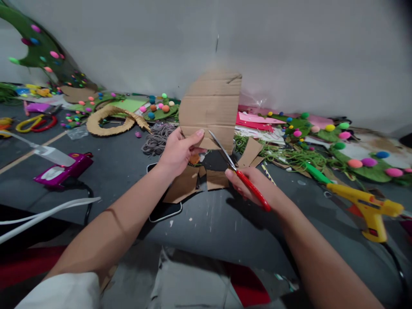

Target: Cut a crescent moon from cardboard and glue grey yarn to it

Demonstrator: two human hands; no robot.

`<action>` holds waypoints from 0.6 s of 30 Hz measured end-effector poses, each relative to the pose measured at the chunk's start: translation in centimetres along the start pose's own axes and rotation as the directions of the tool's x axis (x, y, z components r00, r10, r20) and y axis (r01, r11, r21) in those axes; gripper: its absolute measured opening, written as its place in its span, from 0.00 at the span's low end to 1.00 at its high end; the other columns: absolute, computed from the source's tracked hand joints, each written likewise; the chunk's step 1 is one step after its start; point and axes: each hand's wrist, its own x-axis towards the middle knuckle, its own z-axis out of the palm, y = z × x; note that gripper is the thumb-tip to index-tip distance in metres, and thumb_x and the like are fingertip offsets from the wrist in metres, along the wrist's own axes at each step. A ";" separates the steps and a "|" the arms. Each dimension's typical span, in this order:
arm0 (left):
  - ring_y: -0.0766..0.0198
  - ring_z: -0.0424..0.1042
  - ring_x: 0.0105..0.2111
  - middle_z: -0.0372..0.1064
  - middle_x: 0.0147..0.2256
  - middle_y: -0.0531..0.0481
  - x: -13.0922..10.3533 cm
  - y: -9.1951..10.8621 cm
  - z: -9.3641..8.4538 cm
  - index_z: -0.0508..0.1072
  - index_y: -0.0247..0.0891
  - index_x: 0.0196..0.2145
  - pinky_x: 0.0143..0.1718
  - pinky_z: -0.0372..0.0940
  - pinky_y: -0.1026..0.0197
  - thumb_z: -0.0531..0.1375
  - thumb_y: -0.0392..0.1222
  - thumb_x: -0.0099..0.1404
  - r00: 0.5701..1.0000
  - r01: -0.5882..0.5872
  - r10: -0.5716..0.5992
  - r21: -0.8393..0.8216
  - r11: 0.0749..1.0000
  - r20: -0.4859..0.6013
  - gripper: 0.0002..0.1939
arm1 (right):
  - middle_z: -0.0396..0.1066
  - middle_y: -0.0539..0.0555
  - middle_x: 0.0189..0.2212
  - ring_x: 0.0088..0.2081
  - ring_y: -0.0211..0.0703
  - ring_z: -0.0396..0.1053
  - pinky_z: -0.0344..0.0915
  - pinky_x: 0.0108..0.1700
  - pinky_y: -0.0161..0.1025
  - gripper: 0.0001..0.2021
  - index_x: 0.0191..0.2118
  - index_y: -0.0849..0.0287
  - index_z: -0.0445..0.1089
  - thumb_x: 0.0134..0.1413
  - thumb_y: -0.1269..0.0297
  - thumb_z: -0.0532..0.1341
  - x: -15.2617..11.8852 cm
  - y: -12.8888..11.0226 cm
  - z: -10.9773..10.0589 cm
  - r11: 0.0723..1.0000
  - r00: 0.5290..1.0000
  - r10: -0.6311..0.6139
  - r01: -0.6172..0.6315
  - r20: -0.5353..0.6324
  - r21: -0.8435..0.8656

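My left hand (182,148) pinches the lower left edge of a brown cardboard piece (212,105), thumb on its near face. The piece stands raised above the table, with a curved left side and a straighter right side. In my right hand (246,182) is a pair of red-handled scissors (252,189), their blades pointing up and left across the cardboard's lower part. Whether the blades bite into the cardboard I cannot tell. Beneath my hands lie cardboard offcuts (182,186), partly over a phone (165,211).
A yellow glue gun (365,199) lies at the right. Grey yarn (156,139) and a wrapped ring (109,121) are left of the cardboard; green yarn (289,152) lies to its right. A purple device (64,169) with cables sits at the left. Felt pieces with pompoms (370,167) line the wall.
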 end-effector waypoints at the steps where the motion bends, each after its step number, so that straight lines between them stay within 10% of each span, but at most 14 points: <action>1: 0.58 0.81 0.36 0.80 0.42 0.46 0.0 0.0 0.0 0.75 0.37 0.42 0.31 0.77 0.61 0.74 0.44 0.54 1.000 0.000 0.000 -0.009 1.000 0.000 0.20 | 0.55 0.47 0.18 0.22 0.36 0.51 0.48 0.25 0.38 0.32 0.22 0.56 0.57 0.62 0.32 0.52 0.0 -0.1 0.1 0.999 1.000 0.004 -0.005 -0.020 -0.037; 18: 0.57 0.81 0.31 0.80 0.37 0.48 0.0 0.1 0.0 0.73 0.36 0.40 0.27 0.78 0.59 0.73 0.41 0.53 0.988 -0.133 0.134 0.017 0.991 -0.072 0.19 | 0.58 0.48 0.18 0.23 0.36 0.52 0.48 0.27 0.38 0.34 0.22 0.57 0.57 0.63 0.29 0.47 -0.4 -1.2 0.6 0.999 1.000 0.014 -0.013 0.025 -0.053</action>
